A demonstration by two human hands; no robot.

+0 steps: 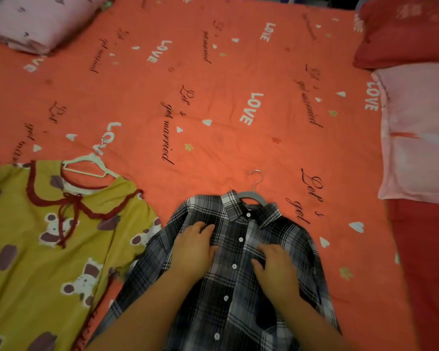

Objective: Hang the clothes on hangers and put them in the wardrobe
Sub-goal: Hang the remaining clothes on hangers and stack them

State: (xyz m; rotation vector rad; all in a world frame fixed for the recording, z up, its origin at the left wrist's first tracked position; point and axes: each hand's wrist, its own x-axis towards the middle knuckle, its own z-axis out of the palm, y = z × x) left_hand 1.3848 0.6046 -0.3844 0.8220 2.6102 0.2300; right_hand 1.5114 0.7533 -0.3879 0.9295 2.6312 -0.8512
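Observation:
A black-and-white plaid shirt (pixel 241 287) lies buttoned, front up, on the bed, with a grey hanger (pixel 254 192) inside it; the metal hook sticks out past the collar. My left hand (pixel 194 249) rests flat on the shirt's chest left of the button row. On the other side of the buttons, my right hand (pixel 274 267) lies flat with fingers spread. Left of the shirt lies a yellow dress (pixel 48 249) with red trim and animal print, on a white hanger (pixel 89 164).
Everything lies on a bed with an orange-red sheet (pixel 213 97) printed with "LOVE". A pink pillow (pixel 36 21) sits at the far left corner. A red pillow (pixel 406 34) and a pink folded cloth (pixel 418 133) lie along the right side.

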